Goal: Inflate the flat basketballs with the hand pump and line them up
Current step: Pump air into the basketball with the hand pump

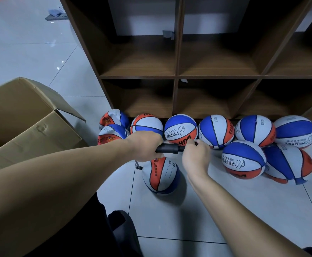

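A black hand pump (pixel 170 148) lies crosswise above a red, white and blue basketball (pixel 161 176) on the floor tiles. My left hand (pixel 146 146) grips the pump's barrel. My right hand (pixel 196 156) grips its handle end. A thin hose (pixel 138 166) runs from under my left hand to the ball's left side. Several round basketballs (pixel 181 129) stand in a row along the shelf's foot. Two flat ones (pixel 112 133) are stacked at the row's left end, and two more balls (pixel 244 160) sit in front on the right.
A dark wooden cubby shelf (pixel 176 76) stands behind the balls. An open cardboard box (pixel 27 119) sits at the left. My dark-clothed knee (pixel 122 230) shows at the bottom. Pale tiled floor (pixel 225 201) stretches to the right of the ball.
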The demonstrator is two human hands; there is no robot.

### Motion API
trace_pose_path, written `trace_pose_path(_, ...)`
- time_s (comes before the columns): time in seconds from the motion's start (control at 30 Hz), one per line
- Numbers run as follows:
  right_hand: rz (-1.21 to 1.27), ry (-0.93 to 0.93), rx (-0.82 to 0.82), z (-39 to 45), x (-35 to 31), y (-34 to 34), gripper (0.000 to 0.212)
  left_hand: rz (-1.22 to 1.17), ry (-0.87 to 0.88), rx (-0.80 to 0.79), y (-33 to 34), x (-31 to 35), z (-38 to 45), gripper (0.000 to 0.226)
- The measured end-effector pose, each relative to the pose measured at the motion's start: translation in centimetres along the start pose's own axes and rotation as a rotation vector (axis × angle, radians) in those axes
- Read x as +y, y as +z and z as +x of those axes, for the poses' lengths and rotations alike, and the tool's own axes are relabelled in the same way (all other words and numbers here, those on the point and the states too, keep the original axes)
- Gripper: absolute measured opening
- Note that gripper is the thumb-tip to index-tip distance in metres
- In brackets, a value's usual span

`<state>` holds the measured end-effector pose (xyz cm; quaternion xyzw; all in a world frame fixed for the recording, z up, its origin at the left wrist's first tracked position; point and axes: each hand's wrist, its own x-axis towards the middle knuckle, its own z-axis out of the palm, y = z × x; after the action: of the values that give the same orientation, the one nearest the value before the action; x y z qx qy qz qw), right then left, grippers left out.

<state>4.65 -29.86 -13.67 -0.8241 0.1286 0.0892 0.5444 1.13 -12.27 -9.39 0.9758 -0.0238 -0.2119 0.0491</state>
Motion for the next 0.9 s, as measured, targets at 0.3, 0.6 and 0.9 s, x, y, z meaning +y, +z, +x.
trace_pose_path(0.3, 0.092, 0.054, -0.139, -1.3, -0.2, 0.7, 0.036, 0.056, 0.031, -0.019, -0.3, 0.1, 0.4, 0.023)
trace_pose_path(0.6, -0.021, -0.001, -0.200, 1.3, -0.7, -1.2, 0.040, -0.037, -0.027, -0.068, -0.2, -1.5, 0.6, 0.029)
trace_pose_path(0.9, 0.047, 0.046, -0.021, 4.8, -0.3, -4.1, 0.045, -0.042, -0.105, -0.112, -0.4, -3.1, 0.4, 0.033)
